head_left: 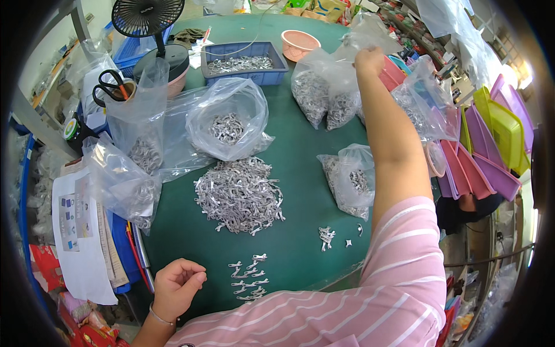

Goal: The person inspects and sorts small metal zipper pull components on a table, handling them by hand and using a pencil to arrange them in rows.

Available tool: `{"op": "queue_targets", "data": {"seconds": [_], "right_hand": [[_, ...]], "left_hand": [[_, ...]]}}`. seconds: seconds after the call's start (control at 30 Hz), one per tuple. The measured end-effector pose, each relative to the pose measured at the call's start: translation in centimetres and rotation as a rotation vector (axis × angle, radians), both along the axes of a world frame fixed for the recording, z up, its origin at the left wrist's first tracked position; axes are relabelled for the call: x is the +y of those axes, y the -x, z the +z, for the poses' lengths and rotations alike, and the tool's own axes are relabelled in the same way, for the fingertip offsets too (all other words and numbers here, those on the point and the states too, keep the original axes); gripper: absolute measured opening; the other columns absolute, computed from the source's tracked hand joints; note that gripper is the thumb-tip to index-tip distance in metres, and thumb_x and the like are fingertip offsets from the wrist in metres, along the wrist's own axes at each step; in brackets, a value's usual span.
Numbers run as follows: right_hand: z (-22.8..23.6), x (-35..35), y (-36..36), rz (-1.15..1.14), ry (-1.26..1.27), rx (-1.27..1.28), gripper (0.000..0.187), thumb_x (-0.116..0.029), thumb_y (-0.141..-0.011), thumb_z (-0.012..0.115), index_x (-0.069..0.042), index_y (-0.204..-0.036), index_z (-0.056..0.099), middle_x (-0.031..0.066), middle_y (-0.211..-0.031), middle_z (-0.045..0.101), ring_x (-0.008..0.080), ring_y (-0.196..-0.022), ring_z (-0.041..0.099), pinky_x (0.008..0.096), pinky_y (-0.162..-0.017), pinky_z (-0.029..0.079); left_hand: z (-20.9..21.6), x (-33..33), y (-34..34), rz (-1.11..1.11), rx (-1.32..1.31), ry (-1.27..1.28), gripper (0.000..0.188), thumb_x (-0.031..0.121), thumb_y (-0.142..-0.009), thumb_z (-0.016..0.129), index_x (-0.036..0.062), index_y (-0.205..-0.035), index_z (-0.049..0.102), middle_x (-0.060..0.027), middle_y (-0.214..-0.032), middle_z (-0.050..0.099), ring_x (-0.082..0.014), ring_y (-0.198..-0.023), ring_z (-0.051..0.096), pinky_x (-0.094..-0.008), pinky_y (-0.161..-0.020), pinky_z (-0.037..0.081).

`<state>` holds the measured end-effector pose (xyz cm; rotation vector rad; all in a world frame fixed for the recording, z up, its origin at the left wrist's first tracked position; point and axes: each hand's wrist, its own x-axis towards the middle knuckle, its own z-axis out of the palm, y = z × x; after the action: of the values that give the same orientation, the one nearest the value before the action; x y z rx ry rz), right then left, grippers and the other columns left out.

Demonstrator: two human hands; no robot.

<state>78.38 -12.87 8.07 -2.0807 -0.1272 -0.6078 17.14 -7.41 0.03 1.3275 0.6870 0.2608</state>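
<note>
My right arm stretches to the far right, and my right hand (369, 61) is closed at the top of a clear plastic bag (341, 72). Small metal parts fill the lower part of that bag. Near the front left edge, my left hand (178, 283) is loosely closed with the thumb against the curled fingers; anything inside is hidden. Just right of it lie small silver metal pieces (250, 277) in short rows. A large heap of silver metal pieces (240, 195) covers the middle of the green table (300, 173). Behind it an open clear bag (227, 121) holds more pieces.
A blue tray (245, 72) of metal parts and a pink basket (299, 46) stand at the back. Another parts bag (350, 182) and a small pile (326, 238) lie right. A black fan (148, 17), scissors (113, 87) and bags line the left. Colourful plastic bins (497, 133) stack right.
</note>
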Motion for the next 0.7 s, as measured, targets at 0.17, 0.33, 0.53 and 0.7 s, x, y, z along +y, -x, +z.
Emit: {"op": "queue_targets", "data": {"seconds": [0.17,0.33,0.53,0.7], "right_hand": [[0.0,-0.8,2.8,0.133,0.381,-0.486,0.014,-0.011,-0.083,0.054,-0.002,-0.088,0.063,0.0204,-0.095,0.064,0.0403,-0.093,0.061,0.0489,-0.081,0.049],[1.3,-1.4,4.8,0.538,0.716,-0.254,0.022,-0.009,-0.079,0.053,-0.003,-0.096,0.066,0.0204,-0.097,0.065,0.0359,-0.084,0.065,0.0471,-0.070,0.053],[2.3,-1.4,4.5,0.685,0.809,0.178,0.029,-0.015,-0.077,0.052,0.001,-0.094,0.069,0.0134,-0.077,0.065,0.0272,-0.060,0.063,0.0390,-0.045,0.052],[1.9,-0.5,1.0,0.763,1.544,-0.041,0.023,-0.015,-0.072,0.055,0.001,-0.078,0.070,0.0241,-0.083,0.067,0.0374,-0.072,0.066,0.0461,-0.067,0.054]], "left_hand": [[0.0,-0.2,-0.4,-0.026,-0.003,-0.004,0.010,-0.005,-0.085,0.063,-0.0016,-0.094,0.062,-0.0057,-0.078,0.065,-0.0076,-0.064,0.058,-0.0201,-0.059,0.048],[-0.1,-0.3,-0.3,-0.040,-0.009,0.009,0.010,-0.004,-0.086,0.064,-0.0018,-0.095,0.062,-0.0048,-0.079,0.064,-0.0073,-0.066,0.058,-0.0197,-0.060,0.048],[-0.2,-0.4,-0.2,-0.058,-0.002,0.019,0.010,-0.004,-0.086,0.066,-0.0026,-0.096,0.063,-0.0033,-0.081,0.063,-0.0068,-0.069,0.058,-0.0192,-0.062,0.047],[-0.4,-0.4,-0.3,-0.081,0.024,-0.011,0.010,-0.003,-0.086,0.067,-0.0020,-0.095,0.064,-0.0029,-0.081,0.064,-0.0062,-0.069,0.058,-0.0191,-0.062,0.047]]}}
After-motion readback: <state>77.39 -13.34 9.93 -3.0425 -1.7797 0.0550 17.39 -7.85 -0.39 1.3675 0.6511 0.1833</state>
